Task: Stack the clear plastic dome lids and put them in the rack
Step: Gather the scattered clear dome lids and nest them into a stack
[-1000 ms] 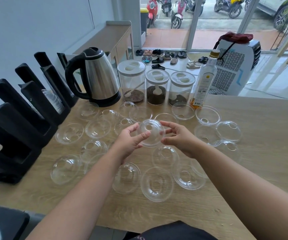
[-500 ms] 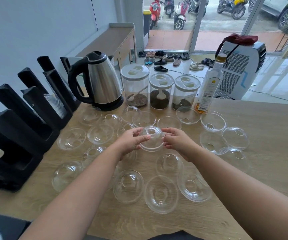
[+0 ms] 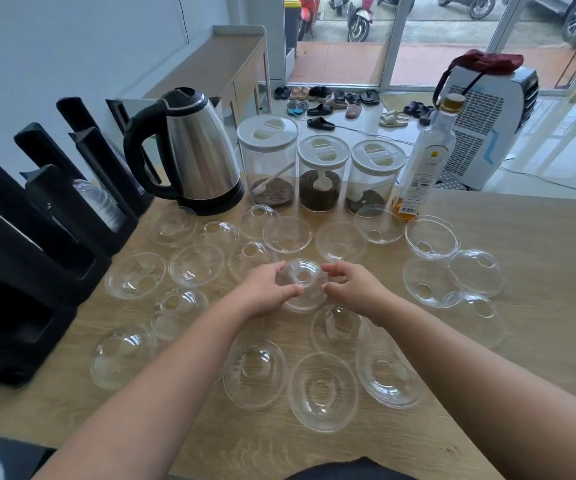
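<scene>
Both hands hold one clear dome lid just above the middle of the wooden table, its hole facing me. My left hand grips its left rim and my right hand pinches its right rim. Several more clear dome lids lie scattered around it, some dome up like one lid at the left front, others rim up like one near my body. The black rack with slanted slots stands along the left edge; one slot holds a stack of clear lids.
At the back of the table stand a steel kettle, three lidded jars and a glass bottle. Beyond the table are a white air cooler, shoes on the floor and glass doors.
The held lid has come down lower and closer to the table. Both hands stay on its rim, and the view has tilted slightly downward.
</scene>
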The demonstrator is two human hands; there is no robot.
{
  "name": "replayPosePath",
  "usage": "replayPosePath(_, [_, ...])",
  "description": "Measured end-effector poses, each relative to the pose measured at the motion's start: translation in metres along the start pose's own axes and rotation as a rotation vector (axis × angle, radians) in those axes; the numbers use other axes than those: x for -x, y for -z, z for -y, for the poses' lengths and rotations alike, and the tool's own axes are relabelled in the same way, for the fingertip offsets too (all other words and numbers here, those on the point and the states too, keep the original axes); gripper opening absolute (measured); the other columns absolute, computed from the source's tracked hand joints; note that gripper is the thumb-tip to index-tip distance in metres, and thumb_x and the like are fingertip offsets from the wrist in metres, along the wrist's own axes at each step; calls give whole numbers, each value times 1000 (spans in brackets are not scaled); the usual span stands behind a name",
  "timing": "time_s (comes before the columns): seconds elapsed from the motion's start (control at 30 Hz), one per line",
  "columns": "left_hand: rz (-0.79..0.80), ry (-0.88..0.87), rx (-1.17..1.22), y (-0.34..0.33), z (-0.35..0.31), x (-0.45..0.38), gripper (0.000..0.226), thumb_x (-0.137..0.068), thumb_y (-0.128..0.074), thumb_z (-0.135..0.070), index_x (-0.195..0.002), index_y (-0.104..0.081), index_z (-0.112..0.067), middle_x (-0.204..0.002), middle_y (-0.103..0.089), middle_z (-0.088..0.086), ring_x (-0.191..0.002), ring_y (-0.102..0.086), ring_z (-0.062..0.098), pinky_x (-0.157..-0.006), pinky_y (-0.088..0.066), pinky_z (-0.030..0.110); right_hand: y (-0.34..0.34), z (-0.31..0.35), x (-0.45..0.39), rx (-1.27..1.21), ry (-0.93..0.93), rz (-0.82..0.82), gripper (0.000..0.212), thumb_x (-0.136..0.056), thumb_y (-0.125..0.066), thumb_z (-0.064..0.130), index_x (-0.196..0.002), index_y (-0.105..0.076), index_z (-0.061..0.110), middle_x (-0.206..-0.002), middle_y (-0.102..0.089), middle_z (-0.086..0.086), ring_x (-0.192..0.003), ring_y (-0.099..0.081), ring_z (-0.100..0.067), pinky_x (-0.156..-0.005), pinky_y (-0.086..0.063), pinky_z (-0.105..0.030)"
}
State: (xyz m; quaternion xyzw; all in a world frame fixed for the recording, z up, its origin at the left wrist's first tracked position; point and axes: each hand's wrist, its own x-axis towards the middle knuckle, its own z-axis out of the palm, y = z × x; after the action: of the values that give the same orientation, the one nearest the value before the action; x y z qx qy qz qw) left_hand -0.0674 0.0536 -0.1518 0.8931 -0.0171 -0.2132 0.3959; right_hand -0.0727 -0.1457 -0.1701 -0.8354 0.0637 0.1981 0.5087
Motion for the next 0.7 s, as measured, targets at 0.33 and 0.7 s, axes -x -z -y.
replayPosePath(0.33, [-202, -268, -232, 8, 2, 20, 79, -79, -74, -50, -147, -44, -22, -121, -45, -6, -111, -47, 10, -104, -40, 29, 34, 16, 44, 553, 111, 240, 72, -76, -78, 45, -139, -42, 40, -137, -51, 6, -120, -52, -13, -98, -44, -30])
replayPosePath(0.7, [-107, -122, -732, 36, 48, 54, 83, -74, -70, -59, -147, -38, -35, -139, -45, -5, -125, -39, 19, -107, -36, 34, 16, 7, 50, 693, 225, 267, 72, -72, -81, 35, -135, -47, 41, -130, -43, 8, -112, -48, -11, -91, -39, -21])
